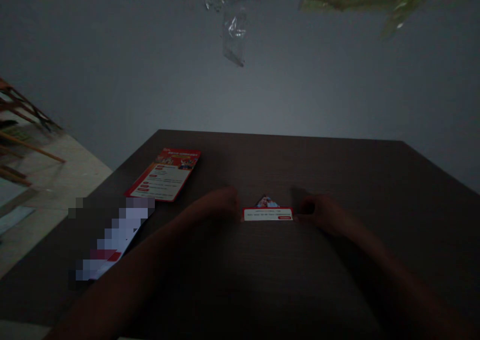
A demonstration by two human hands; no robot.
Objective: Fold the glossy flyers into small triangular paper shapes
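A small folded paper leaflet (268, 214) lies on the dark table in front of me. It shows a white strip with a red border and small print, and a printed triangular point rises behind the strip. At the strip's left end my left hand (224, 203) is closed, its fingertips on the corner. My right hand (318, 212) pinches the opposite end between thumb and finger, the other fingers curled. Dim light hides the detail of both hands.
A stack of red and white printed leaflets (167, 176) sits at the table's left. Nearer me lies a flat, bright, partly pixelated object (116, 245), beside my left forearm. A pale wall (262, 95) with tape and plastic stands behind the table (337, 165). Wooden furniture (30, 145) is at far left.
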